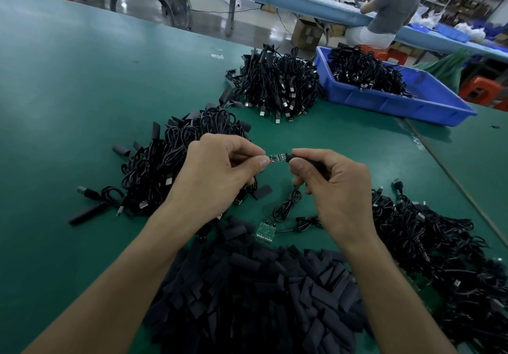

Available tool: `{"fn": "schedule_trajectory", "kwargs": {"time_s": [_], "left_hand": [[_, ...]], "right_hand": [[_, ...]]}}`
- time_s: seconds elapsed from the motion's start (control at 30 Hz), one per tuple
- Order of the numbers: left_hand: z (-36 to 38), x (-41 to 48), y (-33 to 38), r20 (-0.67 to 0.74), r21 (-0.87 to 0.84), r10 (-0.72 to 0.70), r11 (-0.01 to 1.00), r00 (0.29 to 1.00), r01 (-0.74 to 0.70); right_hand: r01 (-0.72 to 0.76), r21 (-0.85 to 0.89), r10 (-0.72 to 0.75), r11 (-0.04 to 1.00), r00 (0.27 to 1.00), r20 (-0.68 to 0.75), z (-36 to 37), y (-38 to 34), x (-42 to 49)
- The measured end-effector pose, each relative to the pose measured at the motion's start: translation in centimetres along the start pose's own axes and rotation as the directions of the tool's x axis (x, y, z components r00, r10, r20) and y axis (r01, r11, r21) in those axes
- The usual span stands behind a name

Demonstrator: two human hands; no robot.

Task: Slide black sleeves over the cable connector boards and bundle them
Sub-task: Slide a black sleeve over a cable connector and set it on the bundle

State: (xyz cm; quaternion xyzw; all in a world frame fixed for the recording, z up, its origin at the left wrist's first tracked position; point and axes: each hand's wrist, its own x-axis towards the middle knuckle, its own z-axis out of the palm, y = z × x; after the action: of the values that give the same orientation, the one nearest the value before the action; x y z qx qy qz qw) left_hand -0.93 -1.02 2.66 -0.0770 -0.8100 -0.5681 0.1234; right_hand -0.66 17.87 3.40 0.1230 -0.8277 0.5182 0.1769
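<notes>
At the near edge of the counter [68, 92] lies a thick heap of black sleeves [255, 298], reaching almost from forearm to forearm. Just beyond it a loose green connector board [264, 232] rests flat with its cable coiled beside it. A tangled pile of cables [428, 243] crowds the near right edge.

Above these, the left hand [220, 172] pinches one end of a small connector board [276, 158] between thumb and forefinger. The right hand [335, 186] pinches a black sleeve [305, 160] at the board's other end, and a cable loop dangles below it. Any print on the board is too small to read.

Behind the left hand sits a mound of sleeved cables [170, 166]. To its left, green mat runs broad to the left edge. Farther back stands another cable heap [277, 87], and a blue bin [398, 100] of cables sits at the far right edge.
</notes>
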Motion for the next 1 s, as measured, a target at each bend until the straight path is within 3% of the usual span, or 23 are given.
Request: {"fn": "schedule_trajectory", "kwargs": {"time_s": [0.43,0.6,1.0], "left_hand": [[-0.2,0.4,-0.6,0.079,-0.046,-0.004,0.999,0.997,0.007],[-0.3,0.5,-0.8,0.107,-0.067,-0.012,0.998,0.994,0.019],[-0.3,0.3,-0.6,0.112,-0.078,0.014,0.997,0.994,-0.005]], "right_hand": [[-0.008,0.036,0.006,0.999,0.998,0.065,-0.4,0.0,0.2],[-0.074,0.155,0.050,0.985,0.987,0.154,-1.0,0.1,0.6],[-0.141,0.289,0.097,0.947,0.982,0.161,-1.0,0.4,0.3]]}}
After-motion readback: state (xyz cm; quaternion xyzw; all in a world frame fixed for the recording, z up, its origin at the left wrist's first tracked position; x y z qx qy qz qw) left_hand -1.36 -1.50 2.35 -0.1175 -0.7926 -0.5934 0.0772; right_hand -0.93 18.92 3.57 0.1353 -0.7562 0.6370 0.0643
